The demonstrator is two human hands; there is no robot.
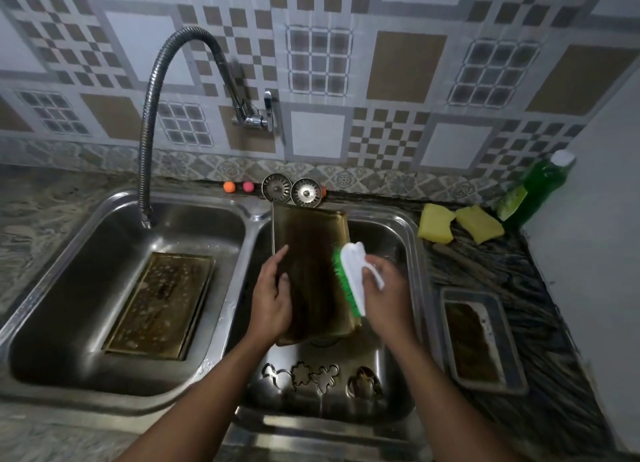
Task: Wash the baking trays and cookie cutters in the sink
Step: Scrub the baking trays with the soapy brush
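A dark, greasy baking tray leans tilted in the right basin of the steel double sink. My left hand grips its left edge. My right hand holds a white scrub brush with green bristles, whose bristles press on the tray's right side. Several metal cookie cutters lie on the right basin's floor near the front. A second tray, wet and soapy, lies flat in the left basin. A third, smaller tray sits on the counter to the right.
A flexible metal faucet arches over the left basin. Two sink strainers and small coloured balls rest on the back ledge. Two yellow sponges and a green dish-soap bottle stand at the right, by a white wall.
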